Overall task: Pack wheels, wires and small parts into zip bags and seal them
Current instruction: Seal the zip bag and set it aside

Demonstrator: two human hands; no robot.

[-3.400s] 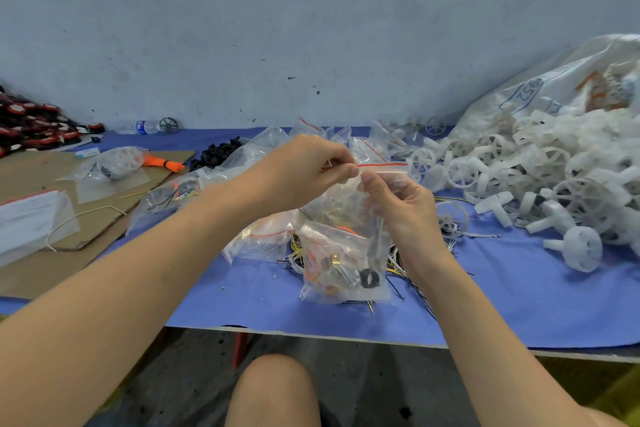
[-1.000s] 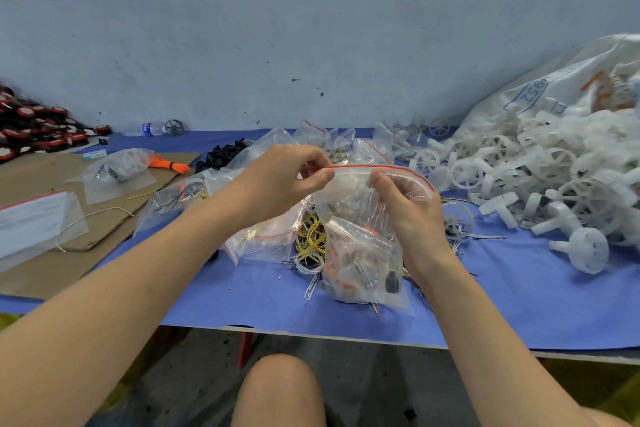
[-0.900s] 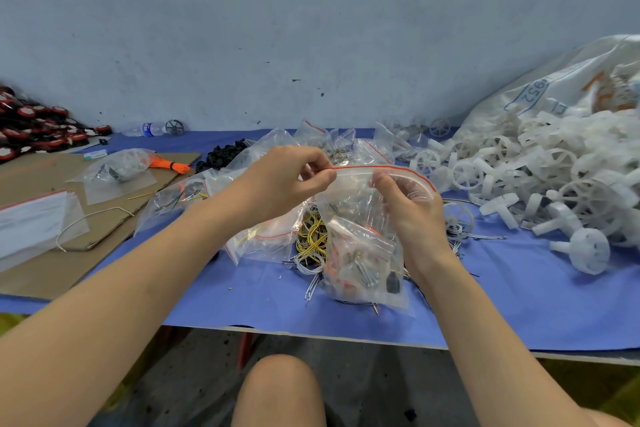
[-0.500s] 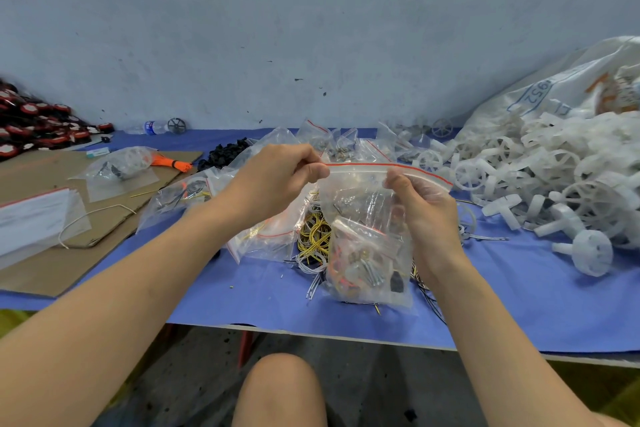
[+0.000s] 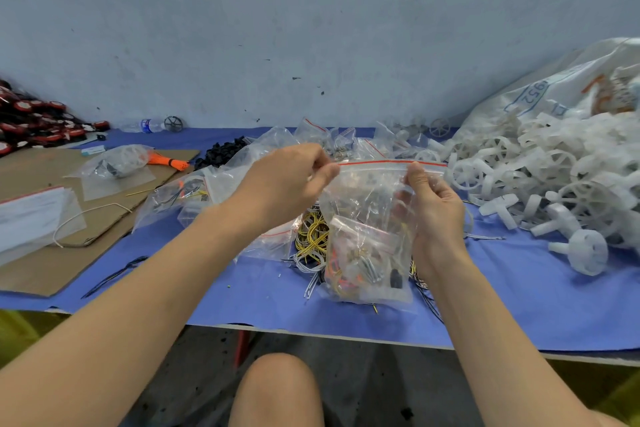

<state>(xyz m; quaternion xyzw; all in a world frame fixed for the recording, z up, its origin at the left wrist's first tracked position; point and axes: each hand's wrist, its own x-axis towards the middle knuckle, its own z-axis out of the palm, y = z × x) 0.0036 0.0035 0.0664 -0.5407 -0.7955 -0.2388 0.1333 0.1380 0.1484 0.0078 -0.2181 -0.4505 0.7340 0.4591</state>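
Observation:
A clear zip bag [image 5: 367,218] with a red seal strip hangs above the blue table cover [image 5: 519,295]. Small parts and a smaller packet lie at its bottom. My left hand [image 5: 287,180] pinches the left end of the seal strip. My right hand [image 5: 433,204] pinches the strip near its right end, thumb up against it. The strip runs straight between both hands. Yellow and white wires [image 5: 311,239] lie on the table behind the bag. A heap of white plastic wheels [image 5: 540,177] fills the right side.
Several filled zip bags [image 5: 194,194] lie behind my left hand. Cardboard [image 5: 45,263] with a stack of flat bags [image 5: 27,215] covers the left. Black parts [image 5: 221,152], red-black wheels [image 5: 31,125], a white sack [image 5: 571,87] and a wall stand at the back. My knee [image 5: 277,392] is below the table edge.
My right hand has slid rightward along the seal strip, from near the middle to its right end. The strip, which was bowed open, now lies straight. My left hand kept its hold.

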